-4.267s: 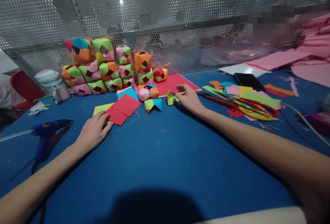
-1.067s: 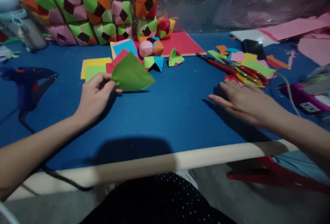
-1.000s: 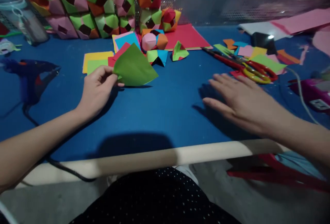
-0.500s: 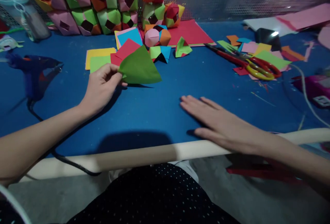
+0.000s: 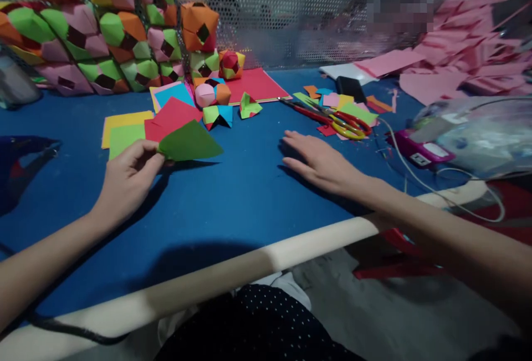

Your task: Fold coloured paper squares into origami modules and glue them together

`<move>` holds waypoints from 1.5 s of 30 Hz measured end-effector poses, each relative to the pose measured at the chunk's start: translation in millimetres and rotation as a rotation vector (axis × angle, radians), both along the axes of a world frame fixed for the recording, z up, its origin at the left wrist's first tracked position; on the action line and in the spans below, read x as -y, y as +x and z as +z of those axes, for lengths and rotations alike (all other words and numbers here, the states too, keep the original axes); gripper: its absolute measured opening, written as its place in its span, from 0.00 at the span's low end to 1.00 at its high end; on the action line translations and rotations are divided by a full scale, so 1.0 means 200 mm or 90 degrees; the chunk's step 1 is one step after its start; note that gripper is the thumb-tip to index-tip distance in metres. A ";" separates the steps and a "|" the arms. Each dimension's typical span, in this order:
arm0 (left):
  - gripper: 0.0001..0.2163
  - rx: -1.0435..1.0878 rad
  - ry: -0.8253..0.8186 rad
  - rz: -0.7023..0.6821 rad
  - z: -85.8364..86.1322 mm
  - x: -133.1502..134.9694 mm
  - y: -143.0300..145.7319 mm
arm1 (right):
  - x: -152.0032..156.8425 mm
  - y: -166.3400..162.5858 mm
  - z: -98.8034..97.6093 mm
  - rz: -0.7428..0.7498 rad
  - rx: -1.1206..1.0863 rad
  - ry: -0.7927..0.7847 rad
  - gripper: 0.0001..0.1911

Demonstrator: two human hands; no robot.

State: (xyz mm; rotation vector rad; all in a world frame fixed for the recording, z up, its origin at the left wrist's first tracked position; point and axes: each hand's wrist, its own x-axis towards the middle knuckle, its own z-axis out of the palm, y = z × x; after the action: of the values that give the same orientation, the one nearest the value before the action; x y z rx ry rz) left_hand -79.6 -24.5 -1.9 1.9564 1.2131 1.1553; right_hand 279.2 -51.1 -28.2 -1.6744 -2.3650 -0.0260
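Pinched at one corner in my left hand (image 5: 131,178) is a green sheet of paper (image 5: 191,142), raised a little over the blue tabletop (image 5: 224,194). Behind it lie a red paper (image 5: 172,117), a light green paper (image 5: 127,139) and a yellow paper (image 5: 124,122). My right hand (image 5: 318,161) is stretched out low over the table with its fingers extended and nothing in it. Beyond that hand are scissors with red and yellow handles (image 5: 349,123). Small folded paper pieces, one a green and red one (image 5: 249,106), stand at the middle back.
Folded paper balls (image 5: 120,34) are stacked at the back left. A blue glue gun (image 5: 20,156) lies at the left edge. Paper scraps (image 5: 357,111), a purple device (image 5: 421,147) with a white cable, and a pink paper pile (image 5: 461,45) are on the right. A cream rail (image 5: 307,247) edges the table.
The view has swung to the right, bringing the pink paper pile into sight. My right hand has moved toward the scissors; my left hand still holds the green paper.
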 end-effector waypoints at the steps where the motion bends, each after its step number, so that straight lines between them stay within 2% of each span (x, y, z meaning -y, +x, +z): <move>1: 0.04 -0.019 0.014 -0.003 0.00 0.00 0.00 | -0.06 -0.05 -0.01 0.028 0.002 -0.014 0.32; 4: 0.05 -0.080 0.062 -0.021 0.02 0.01 -0.01 | -0.26 -0.05 -0.04 0.077 0.000 -0.074 0.34; 5: 0.05 -0.099 0.077 -0.038 0.02 0.01 -0.02 | -0.31 -0.02 -0.05 0.059 -0.005 -0.090 0.34; 8: 0.07 -0.140 0.098 -0.124 0.03 0.01 -0.04 | -0.39 0.09 -0.06 -0.123 -0.053 -0.026 0.34; 10: 0.08 -0.148 0.081 -0.171 0.03 0.01 -0.04 | -0.36 0.12 -0.05 -0.181 -0.105 0.048 0.32; 12: 0.09 -0.139 0.059 -0.164 0.03 0.01 -0.04 | -0.30 0.07 -0.02 -0.152 -0.116 0.086 0.30; 15: 0.05 -0.112 0.057 -0.111 0.02 0.01 -0.02 | -0.22 -0.11 0.04 -0.019 -0.200 0.117 0.24; 18: 0.04 -0.093 0.068 -0.093 0.01 0.02 0.00 | -0.16 -0.32 0.10 0.114 -0.288 -0.010 0.18; 21: 0.06 -0.057 0.063 -0.099 0.01 0.05 0.02 | -0.15 -0.47 0.12 0.121 -0.461 -0.195 0.19; 24: 0.08 -0.016 0.047 -0.107 0.00 0.07 0.03 | -0.15 -0.55 0.11 0.101 -0.641 -0.320 0.18; 26: 0.11 0.011 0.024 -0.097 0.00 0.07 0.04 | -0.16 -0.58 0.09 0.083 -0.714 -0.360 0.16; 29: 0.16 0.071 -0.052 -0.055 -0.01 0.06 0.05 | -0.17 -0.58 0.08 0.058 -0.761 -0.345 0.15; 32: 0.18 0.092 -0.142 -0.019 -0.02 0.03 0.05 | -0.17 -0.56 0.07 0.051 -0.776 -0.307 0.16; 35: 0.15 0.067 -0.211 -0.014 -0.03 0.02 0.05 | -0.18 -0.56 0.06 0.071 -0.752 -0.314 0.15; 39: 0.16 0.031 -0.236 -0.022 -0.03 0.02 0.05 | -0.21 -0.57 0.06 0.118 -0.700 -0.314 0.15; 42: 0.16 0.004 -0.227 -0.001 -0.02 0.02 0.05 | -0.23 -0.58 0.06 0.173 -0.581 -0.220 0.17; 45: 0.18 0.062 -0.260 0.036 -0.01 -0.01 0.04 | -0.25 -0.55 0.06 0.253 -0.492 -0.103 0.20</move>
State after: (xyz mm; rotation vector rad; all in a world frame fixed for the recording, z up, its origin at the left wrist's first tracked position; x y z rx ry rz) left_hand -71.9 -22.9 -4.3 1.5547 1.3377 0.9283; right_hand 169.3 -1.2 -16.5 -0.9632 -2.0475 0.7534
